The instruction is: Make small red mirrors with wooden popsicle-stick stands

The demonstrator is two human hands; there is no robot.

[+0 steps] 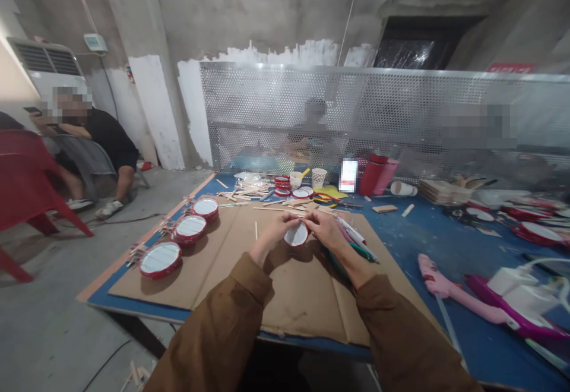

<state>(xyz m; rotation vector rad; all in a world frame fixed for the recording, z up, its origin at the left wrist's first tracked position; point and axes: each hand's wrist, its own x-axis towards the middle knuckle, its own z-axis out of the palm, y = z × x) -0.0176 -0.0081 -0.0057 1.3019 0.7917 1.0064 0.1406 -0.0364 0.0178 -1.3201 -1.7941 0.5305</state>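
Note:
Over the cardboard sheet, my left hand and my right hand meet at a small red-rimmed drum with a white face. Fingers of both hands are closed on its far edge; what the fingertips press there is too small to make out. To the left stand three larger pieces of the same kind, a near drum, a middle drum and a far drum, with thin wooden sticks at their left sides. Beside my right wrist lie several pens or slim tools.
Wood strips, paper cups, a lit phone and a red bottle line the back by a perforated metal screen. At right lie a pink glue gun and a purple power strip. A person sits at left.

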